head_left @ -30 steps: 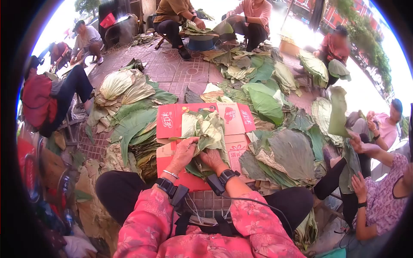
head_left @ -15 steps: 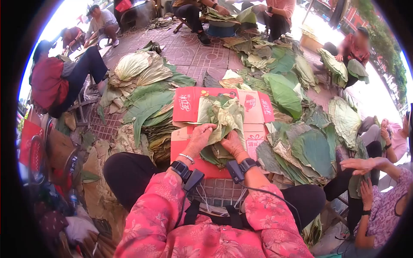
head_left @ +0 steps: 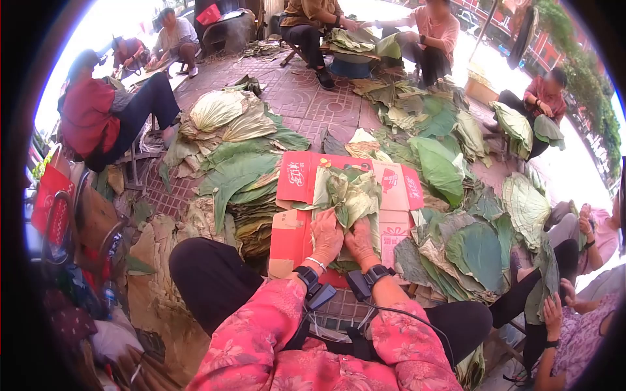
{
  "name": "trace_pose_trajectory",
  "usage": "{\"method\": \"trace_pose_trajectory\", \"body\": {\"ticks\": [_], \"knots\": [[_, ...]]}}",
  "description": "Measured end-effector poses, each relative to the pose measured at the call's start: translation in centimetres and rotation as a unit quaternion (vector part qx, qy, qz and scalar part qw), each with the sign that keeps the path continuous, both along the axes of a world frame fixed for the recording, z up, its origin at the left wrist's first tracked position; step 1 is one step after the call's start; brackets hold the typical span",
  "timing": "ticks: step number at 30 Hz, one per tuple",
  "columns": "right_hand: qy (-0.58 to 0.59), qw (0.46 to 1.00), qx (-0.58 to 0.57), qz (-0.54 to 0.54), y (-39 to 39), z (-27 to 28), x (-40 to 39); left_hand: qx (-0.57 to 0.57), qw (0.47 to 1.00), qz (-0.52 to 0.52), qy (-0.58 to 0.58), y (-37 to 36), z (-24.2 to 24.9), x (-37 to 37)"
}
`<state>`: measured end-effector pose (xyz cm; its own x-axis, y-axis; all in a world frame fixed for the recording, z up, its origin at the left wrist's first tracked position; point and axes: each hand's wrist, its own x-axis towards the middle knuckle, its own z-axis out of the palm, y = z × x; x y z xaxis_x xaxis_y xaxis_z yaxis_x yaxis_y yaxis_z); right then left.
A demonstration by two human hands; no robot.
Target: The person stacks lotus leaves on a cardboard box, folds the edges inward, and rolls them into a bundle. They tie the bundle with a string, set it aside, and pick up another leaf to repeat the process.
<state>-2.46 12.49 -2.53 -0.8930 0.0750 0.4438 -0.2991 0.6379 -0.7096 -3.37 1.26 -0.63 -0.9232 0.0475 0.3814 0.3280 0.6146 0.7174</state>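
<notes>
The left hand [head_left: 327,233] and right hand [head_left: 362,244] seem to grasp the crumpled leaves [head_left: 355,199] at their near edge, fingertips partly hidden, above the red cardboard [head_left: 287,231]. The step looks like gathering or folding; continuing calls for both hands together. Leaf piles flank it left [head_left: 244,166] and right; a cable [head_left: 424,317] trails from the right wrist.

Outdoor pavement work area, shared. Reddish patterned paving tiles [head_left: 293,98] lie beyond the left hand [head_left: 326,233]; leafy green trees [head_left: 590,85] stand far beyond the right hand [head_left: 360,241]. Heaped broad green-and-tan leaves [head_left: 244,168] and seated people [head_left: 91,117] surround both hands.
</notes>
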Motion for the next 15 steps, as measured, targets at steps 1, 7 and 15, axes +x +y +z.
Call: {"method": "trace_pose_trajectory", "body": {"ticks": [1,7,15], "knots": [[-0.034,0.998,-0.061,0.0,0.2,0.1,0.1,-0.013,1.0,0.0,0.009,0.1,0.1,0.2],[-0.046,0.914,-0.402,-0.013,1.5,4.6,0.3,-0.119,0.991,-0.03,0.049,-0.1,1.2,1.4],[0.024,0.97,-0.241,-0.036,4.0,11.5,0.7,-0.2,0.979,-0.032,0.007,0.9,1.1,1.2]]}}
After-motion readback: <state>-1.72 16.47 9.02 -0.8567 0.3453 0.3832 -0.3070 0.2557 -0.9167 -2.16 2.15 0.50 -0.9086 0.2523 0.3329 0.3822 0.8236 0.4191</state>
